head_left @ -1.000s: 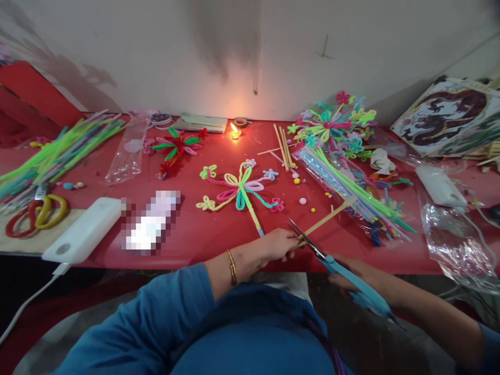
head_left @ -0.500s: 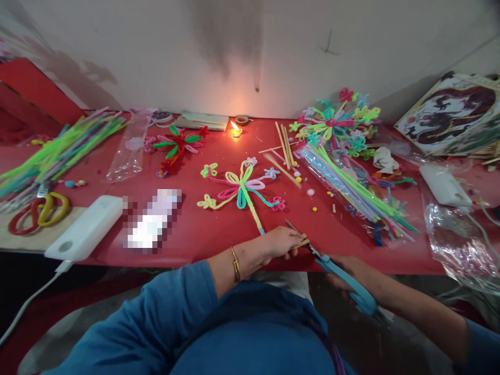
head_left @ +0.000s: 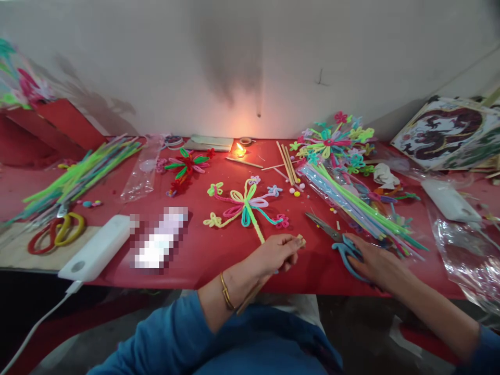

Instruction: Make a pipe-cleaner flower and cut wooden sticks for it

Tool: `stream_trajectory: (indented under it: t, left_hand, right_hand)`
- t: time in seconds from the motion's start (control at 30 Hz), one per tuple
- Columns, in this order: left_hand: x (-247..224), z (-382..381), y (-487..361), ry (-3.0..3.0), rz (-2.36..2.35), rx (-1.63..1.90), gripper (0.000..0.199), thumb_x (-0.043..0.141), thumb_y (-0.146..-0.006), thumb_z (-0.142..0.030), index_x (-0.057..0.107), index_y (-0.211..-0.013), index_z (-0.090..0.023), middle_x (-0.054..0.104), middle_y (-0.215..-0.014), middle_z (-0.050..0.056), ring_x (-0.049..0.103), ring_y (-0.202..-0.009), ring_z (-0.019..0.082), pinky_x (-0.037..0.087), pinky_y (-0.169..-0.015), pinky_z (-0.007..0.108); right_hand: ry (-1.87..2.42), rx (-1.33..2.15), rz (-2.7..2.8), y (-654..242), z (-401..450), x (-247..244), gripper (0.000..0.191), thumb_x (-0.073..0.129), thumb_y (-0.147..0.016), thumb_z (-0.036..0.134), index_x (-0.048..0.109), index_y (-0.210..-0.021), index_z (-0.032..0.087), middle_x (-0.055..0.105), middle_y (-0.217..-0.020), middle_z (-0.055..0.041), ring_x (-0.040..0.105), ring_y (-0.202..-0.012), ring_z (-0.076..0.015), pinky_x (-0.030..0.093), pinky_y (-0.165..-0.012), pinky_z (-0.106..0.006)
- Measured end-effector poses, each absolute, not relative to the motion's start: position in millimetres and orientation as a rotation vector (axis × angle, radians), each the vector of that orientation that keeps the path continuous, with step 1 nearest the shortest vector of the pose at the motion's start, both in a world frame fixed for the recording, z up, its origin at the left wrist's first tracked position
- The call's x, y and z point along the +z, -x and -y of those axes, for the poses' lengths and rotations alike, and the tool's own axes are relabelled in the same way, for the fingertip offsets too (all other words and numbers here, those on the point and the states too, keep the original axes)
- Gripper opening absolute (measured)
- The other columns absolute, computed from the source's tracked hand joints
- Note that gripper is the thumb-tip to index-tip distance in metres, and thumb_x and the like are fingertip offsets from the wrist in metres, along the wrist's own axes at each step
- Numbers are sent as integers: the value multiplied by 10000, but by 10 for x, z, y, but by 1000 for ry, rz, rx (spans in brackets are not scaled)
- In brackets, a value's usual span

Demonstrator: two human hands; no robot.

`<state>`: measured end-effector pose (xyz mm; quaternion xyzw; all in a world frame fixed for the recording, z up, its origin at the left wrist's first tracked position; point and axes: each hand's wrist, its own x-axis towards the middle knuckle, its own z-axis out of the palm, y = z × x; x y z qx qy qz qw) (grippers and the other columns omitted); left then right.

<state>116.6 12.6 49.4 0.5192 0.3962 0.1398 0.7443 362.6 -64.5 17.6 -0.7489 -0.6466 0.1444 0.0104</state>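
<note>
My left hand [head_left: 280,252] is closed around a thin wooden stick [head_left: 250,299]; one end pokes out past my fingertips and the other shows below my wrist. Blue-handled scissors [head_left: 339,240] lie low over the red table, blades apart and pointing up and left, with my right hand [head_left: 373,263] gripping their handles. Just beyond my left hand rests a flower spray of bent pipe cleaners [head_left: 247,203], many-coloured loops on a yellow stem. The stem's lower end is hidden behind my left hand.
A small flame [head_left: 240,150] burns at the back, with a short stick [head_left: 244,163] close by. Wooden sticks [head_left: 287,162], bagged pipe cleaners [head_left: 344,195] and finished flowers [head_left: 328,140] are right. Left are red-and-yellow-handled scissors [head_left: 57,233], a white power bank [head_left: 96,247] and loose pipe cleaners [head_left: 82,177].
The scissors have come away from the stick in my left hand and moved right, down toward the table. A loose short stick has shifted left, near the flame. The view has tilted upward.
</note>
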Motion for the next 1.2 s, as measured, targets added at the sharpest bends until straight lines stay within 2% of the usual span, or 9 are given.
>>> stream_trajectory:
  t: [0.2,0.27,0.33,0.4,0.47,0.57,0.83,0.97,1.2]
  left_hand:
    - [738,-316,-915,-940,-784,676,252,591,-714,-379,479,-688,-156,392,-523,-64,313,-414,25,235,-408,174]
    - [814,-396,-865,-845,-742,836,214,591,-722,-351,525,-762,-151,417,-530,-55,334,-416,27,238,-400,168]
    - [871,-470,-849,-775,-685,990,210,588,-728,-345,552,-794,-149,429,-534,-48,354,-419,29,262,-404,167]
    - [900,-531,-854,-708,-631,1117,209,589,-730,-351,563,-790,-152,423,-528,-50,360,-418,28,278,-408,165]
    - [898,-575,-857,-641,-599,1207,204,600,-724,-350,565,-785,-158,408,-523,-59,349,-413,21,281,-407,159]
    - [845,-610,-818,-586,-601,1287,213,609,-716,-355,567,-800,-164,402,-536,-67,337,-413,14,289,-411,156]
    - [561,-668,-649,-557,-699,1177,185,589,-721,-306,559,-805,-145,532,-589,-25,539,-548,86,429,-552,216]
    - [419,-759,-599,-559,-651,1079,148,572,-739,-296,540,-741,-152,570,-602,-10,585,-588,115,457,-602,246]
    - [302,-910,-561,-670,-590,943,187,571,-744,-317,558,-801,-140,646,-722,54,628,-689,158,479,-623,255]
  right_hand:
    - [2400,314,2036,-3591,554,338,398,427,-768,346,550,-1103,168,620,-1083,-150,609,-890,-341,456,-745,-496]
    - [2217,501,1903,-3327,481,470,383,423,-782,367,552,-1094,187,615,-1099,-124,598,-933,-305,453,-791,-458]
    - [1854,927,1783,-2936,396,563,363,430,-796,385,536,-1096,209,634,-1063,-80,589,-967,-235,454,-830,-369]
    - [1600,1196,1605,-2501,310,595,354,445,-788,384,514,-1081,197,636,-1034,-80,593,-945,-203,471,-786,-321]
    - [1428,1377,1567,-2125,232,574,293,473,-774,367,506,-1005,190,639,-953,-60,606,-818,-166,483,-677,-281]
    - [1338,1552,1530,-1803,139,510,161,455,-779,351,455,-758,191,580,-637,14,526,-527,-96,424,-497,-221]
    - [1398,1747,1303,-1826,-15,396,294,491,-728,473,397,-700,195,515,-568,48,515,-489,-87,391,-456,-211]
    - [1408,1841,1194,-1903,-85,372,323,515,-714,491,418,-738,184,537,-594,46,542,-509,-91,424,-520,-238]
    - [1412,1776,1276,-2015,-314,440,351,538,-703,509,449,-764,174,474,-557,65,475,-453,-69,377,-471,-215]
